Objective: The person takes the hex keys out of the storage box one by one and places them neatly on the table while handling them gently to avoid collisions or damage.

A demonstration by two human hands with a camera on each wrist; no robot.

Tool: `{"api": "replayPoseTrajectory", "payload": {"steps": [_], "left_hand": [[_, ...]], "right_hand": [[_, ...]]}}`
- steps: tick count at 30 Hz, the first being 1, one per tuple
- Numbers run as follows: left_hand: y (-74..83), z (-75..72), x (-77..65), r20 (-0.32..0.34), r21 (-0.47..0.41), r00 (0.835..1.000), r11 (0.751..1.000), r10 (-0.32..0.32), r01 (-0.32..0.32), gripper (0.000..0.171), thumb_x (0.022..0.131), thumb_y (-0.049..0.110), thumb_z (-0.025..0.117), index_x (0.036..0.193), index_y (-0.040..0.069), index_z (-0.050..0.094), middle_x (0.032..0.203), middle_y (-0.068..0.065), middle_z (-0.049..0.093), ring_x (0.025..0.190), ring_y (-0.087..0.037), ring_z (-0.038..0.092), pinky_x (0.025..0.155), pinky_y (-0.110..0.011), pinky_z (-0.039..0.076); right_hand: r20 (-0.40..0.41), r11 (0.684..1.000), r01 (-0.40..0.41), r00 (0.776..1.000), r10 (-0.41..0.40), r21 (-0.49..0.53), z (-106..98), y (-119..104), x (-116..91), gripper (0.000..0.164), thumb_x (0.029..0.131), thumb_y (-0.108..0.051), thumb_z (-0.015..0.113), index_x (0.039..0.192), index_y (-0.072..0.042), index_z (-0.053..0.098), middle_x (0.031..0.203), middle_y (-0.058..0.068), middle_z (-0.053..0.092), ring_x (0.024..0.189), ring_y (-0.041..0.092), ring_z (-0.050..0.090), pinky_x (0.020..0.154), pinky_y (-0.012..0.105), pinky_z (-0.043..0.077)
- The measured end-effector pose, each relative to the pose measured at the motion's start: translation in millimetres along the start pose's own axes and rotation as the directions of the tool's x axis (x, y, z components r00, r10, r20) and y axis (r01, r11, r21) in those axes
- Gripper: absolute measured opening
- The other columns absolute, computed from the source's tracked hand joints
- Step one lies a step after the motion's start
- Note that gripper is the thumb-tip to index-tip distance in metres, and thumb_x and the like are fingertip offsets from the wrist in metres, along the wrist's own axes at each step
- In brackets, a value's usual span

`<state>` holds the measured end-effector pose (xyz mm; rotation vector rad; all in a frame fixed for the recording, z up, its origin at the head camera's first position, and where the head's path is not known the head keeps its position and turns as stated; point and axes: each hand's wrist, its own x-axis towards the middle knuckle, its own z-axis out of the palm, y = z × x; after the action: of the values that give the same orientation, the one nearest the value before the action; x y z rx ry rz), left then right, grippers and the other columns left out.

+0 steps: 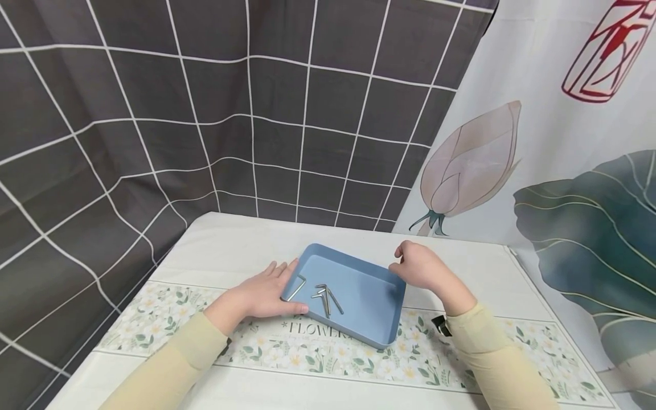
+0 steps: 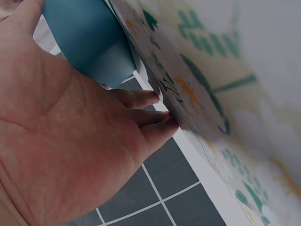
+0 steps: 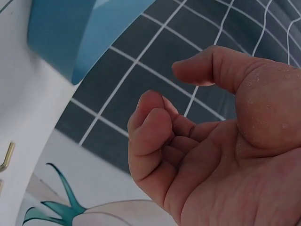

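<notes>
A shallow blue tray (image 1: 366,290) sits at an angle on the table, with several metal L-shaped hex keys (image 1: 329,299) on its left part. One hex key (image 1: 297,288) lies apart by the left wall. My left hand (image 1: 263,291) rests against the tray's left end, thumb at the near corner. In the left wrist view its fingers (image 2: 146,127) are extended down to the tablecloth. Beyond the tray's right end, my right hand (image 1: 422,266) hovers with loosely bent fingers; the right wrist view shows thumb and fingers apart, nothing between them.
Part of a brass-coloured bent rod (image 3: 6,157) shows on the table in the right wrist view. A white tablecloth (image 1: 246,239) with a floral band covers the table. Dark gridded curtain (image 1: 277,142) hangs behind, and a flower-printed white curtain (image 1: 543,142) hangs at right.
</notes>
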<state>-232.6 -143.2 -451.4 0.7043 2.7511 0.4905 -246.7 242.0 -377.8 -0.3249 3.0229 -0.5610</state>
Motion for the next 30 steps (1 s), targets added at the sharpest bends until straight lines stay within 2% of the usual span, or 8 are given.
{"api": "replayPoseTrajectory", "payload": {"steps": [7, 17, 25, 30], "left_hand": [[2.6, -1.9, -1.3, 0.003, -0.001, 1.000, 1.000, -0.004, 0.004, 0.127, 0.094, 0.087, 0.061, 0.180, 0.011, 0.008, 0.179, -0.030, 0.023, 0.167, -0.055, 0.014, 0.132, -0.068, 0.024], [3.3, -1.4, -1.4, 0.004, 0.001, 1.000, 1.000, -0.005, 0.005, 0.127, 0.094, 0.088, 0.061, 0.180, 0.011, 0.008, 0.180, -0.030, 0.023, 0.167, -0.055, 0.014, 0.132, -0.068, 0.025], [0.4, 0.4, 0.1, -0.005, 0.003, 1.000, 1.000, -0.001, 0.001, 0.128, 0.093, 0.089, 0.061, 0.181, 0.014, 0.006, 0.180, -0.029, 0.023, 0.166, -0.056, 0.015, 0.131, -0.069, 0.025], [0.7, 0.0, -0.4, -0.003, 0.003, 1.000, 1.000, -0.002, 0.002, 0.128, 0.093, 0.089, 0.061, 0.181, 0.014, 0.006, 0.180, -0.029, 0.023, 0.166, -0.055, 0.015, 0.131, -0.069, 0.025]], "right_hand": [[0.024, 1.000, 0.021, 1.000, -0.021, -0.020, 4.9, -16.1, 0.2, 0.030, 0.098, -0.016, 0.075, 0.117, 0.007, 0.069, 0.093, 0.010, 0.069, 0.077, 0.023, 0.063, 0.076, 0.045, 0.058], [0.090, 0.998, 0.053, 0.995, -0.050, -0.038, 15.3, -31.3, 4.0, 0.037, 0.097, -0.017, 0.074, 0.123, 0.008, 0.067, 0.099, 0.010, 0.071, 0.078, 0.021, 0.063, 0.076, 0.042, 0.059], [0.132, 0.996, 0.074, 0.989, -0.068, -0.042, 26.1, -40.7, 7.8, 0.038, 0.096, -0.018, 0.075, 0.122, 0.009, 0.066, 0.091, 0.008, 0.067, 0.077, 0.021, 0.062, 0.074, 0.041, 0.059], [0.159, 0.995, 0.092, 0.983, -0.086, -0.026, 33.1, -47.9, 7.6, 0.040, 0.095, -0.017, 0.075, 0.125, 0.009, 0.065, 0.093, 0.008, 0.067, 0.078, 0.020, 0.062, 0.075, 0.040, 0.058]]}}
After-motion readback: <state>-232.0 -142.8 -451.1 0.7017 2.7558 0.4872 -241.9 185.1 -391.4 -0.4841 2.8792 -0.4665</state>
